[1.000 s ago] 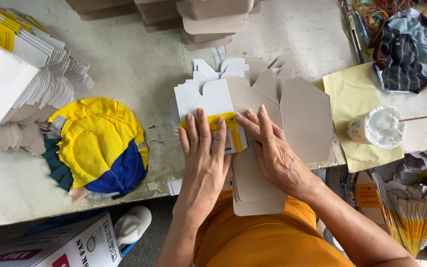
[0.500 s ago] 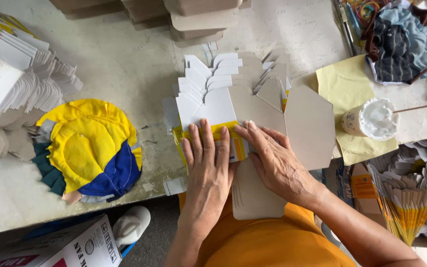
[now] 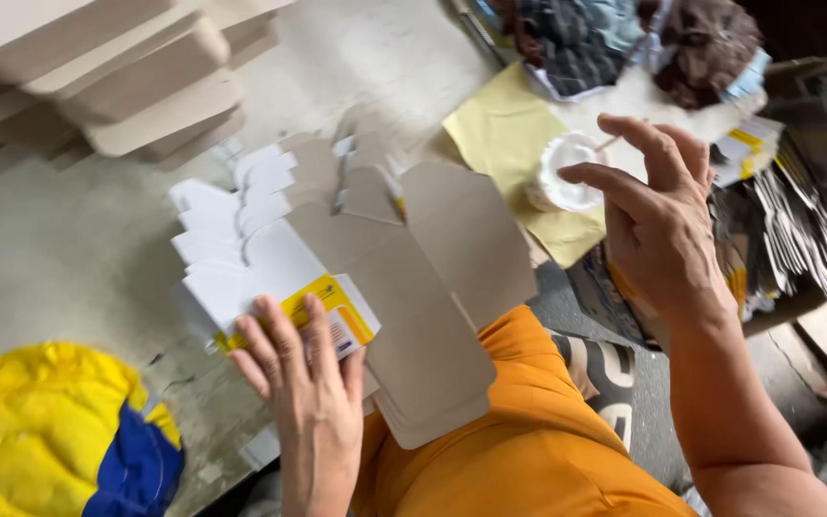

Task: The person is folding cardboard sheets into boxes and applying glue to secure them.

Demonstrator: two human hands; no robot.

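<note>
Centrally, the left hand [image 3: 303, 383] presses flat, fingers spread, on a stack of unfolded cardboard box blanks [image 3: 375, 278] at mid-frame. At upper right, the right hand [image 3: 658, 225] hovers empty, fingers loosely curled, beside a small white cup [image 3: 562, 172].

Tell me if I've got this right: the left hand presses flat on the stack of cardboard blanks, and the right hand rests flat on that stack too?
Not quite. The left hand does press flat on the stack of blanks, but the right hand is not on it. The head view shows it lifted in the air, fingers spread, beside the small white tub on the yellow sheet.
</note>
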